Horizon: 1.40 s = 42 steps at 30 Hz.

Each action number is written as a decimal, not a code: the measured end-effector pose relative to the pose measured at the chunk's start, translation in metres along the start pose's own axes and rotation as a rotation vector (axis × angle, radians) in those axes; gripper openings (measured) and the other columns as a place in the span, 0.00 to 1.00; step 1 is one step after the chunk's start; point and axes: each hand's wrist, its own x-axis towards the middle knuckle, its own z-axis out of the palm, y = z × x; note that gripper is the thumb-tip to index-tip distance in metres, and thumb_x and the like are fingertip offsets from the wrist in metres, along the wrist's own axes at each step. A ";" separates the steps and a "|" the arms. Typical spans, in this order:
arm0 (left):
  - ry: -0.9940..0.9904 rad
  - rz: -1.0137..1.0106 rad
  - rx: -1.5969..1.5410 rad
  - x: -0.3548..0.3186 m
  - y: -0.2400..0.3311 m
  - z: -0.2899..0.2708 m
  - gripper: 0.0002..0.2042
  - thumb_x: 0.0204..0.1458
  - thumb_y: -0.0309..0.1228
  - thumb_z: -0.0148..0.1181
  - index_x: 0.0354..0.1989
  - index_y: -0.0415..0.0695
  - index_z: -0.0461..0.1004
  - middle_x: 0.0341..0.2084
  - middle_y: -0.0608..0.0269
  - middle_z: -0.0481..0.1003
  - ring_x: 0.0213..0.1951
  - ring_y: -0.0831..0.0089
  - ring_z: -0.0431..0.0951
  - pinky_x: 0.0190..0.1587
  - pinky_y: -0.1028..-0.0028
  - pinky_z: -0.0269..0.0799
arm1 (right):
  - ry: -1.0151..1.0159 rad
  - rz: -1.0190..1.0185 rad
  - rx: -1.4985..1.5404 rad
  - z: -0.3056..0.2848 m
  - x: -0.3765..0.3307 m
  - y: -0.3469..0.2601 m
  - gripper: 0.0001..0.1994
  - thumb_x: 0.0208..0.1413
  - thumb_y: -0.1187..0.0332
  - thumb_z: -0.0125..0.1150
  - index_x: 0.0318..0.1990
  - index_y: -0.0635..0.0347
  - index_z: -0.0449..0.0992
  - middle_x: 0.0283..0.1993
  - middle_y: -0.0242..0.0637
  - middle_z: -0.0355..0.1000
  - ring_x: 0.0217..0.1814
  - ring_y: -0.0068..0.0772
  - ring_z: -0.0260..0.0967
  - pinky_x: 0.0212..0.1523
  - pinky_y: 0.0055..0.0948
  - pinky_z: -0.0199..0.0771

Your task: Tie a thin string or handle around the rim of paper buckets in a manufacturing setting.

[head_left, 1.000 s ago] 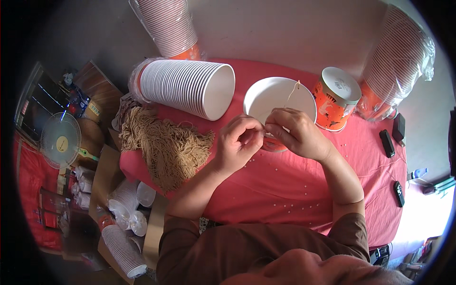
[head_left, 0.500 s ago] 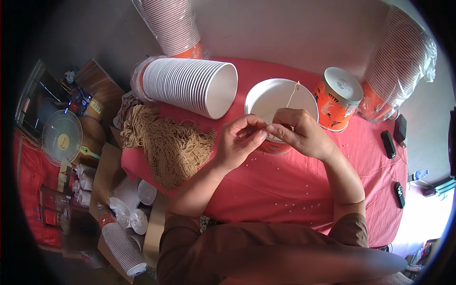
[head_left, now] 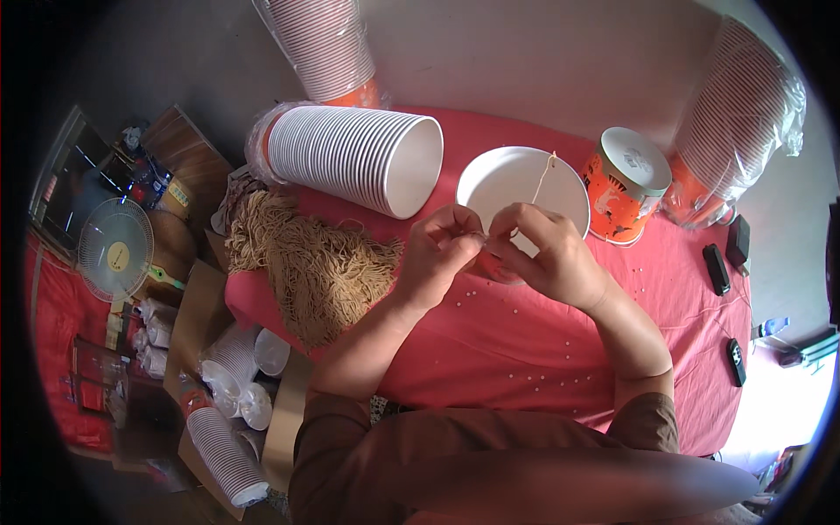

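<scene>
Red cloth covers the table (head_left: 542, 350). Both hands, left hand (head_left: 437, 254) and right hand (head_left: 547, 258), meet fingertip to fingertip, pinching a tan string (head_left: 544, 175) (thin, hard to follow). It runs up and away from the right hand across the white bowl (head_left: 499, 179).

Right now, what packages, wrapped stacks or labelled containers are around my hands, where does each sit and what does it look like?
Printed paper tub: right of the open bowl, orange body, white lid.
Lying cup stack: left of the hands, white, clear wrap at its base.
Wrapped cup stack: far edge, upper left, striped white-red, orange base.
Wrapped cup stack: far right, clear plastic, orange base.
Small wrapped cup stack: on the floor, lower left.
</scene>
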 end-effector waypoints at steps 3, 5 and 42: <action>0.012 -0.096 -0.082 0.001 0.002 -0.001 0.02 0.53 0.24 0.54 0.34 0.40 0.71 0.23 0.74 0.67 0.20 0.89 0.61 0.21 0.85 0.54 | 0.018 0.020 0.098 -0.002 0.001 0.000 0.13 0.44 0.78 0.69 0.38 0.61 0.72 0.36 0.38 0.74 0.33 0.44 0.76 0.32 0.37 0.77; 0.015 -0.151 -0.176 0.001 0.003 0.000 0.03 0.53 0.24 0.54 0.35 0.41 0.72 0.22 0.74 0.67 0.18 0.88 0.60 0.19 0.85 0.53 | 0.040 -0.073 0.002 -0.003 0.005 -0.005 0.13 0.44 0.78 0.69 0.38 0.60 0.75 0.36 0.37 0.74 0.32 0.41 0.76 0.28 0.36 0.76; 0.088 0.349 0.519 0.001 -0.004 0.005 0.03 0.55 0.23 0.62 0.33 0.37 0.75 0.24 0.72 0.74 0.25 0.89 0.69 0.28 0.84 0.64 | 0.090 -0.114 -0.360 -0.009 0.006 0.004 0.08 0.40 0.75 0.64 0.29 0.56 0.73 0.25 0.33 0.73 0.27 0.38 0.75 0.25 0.37 0.74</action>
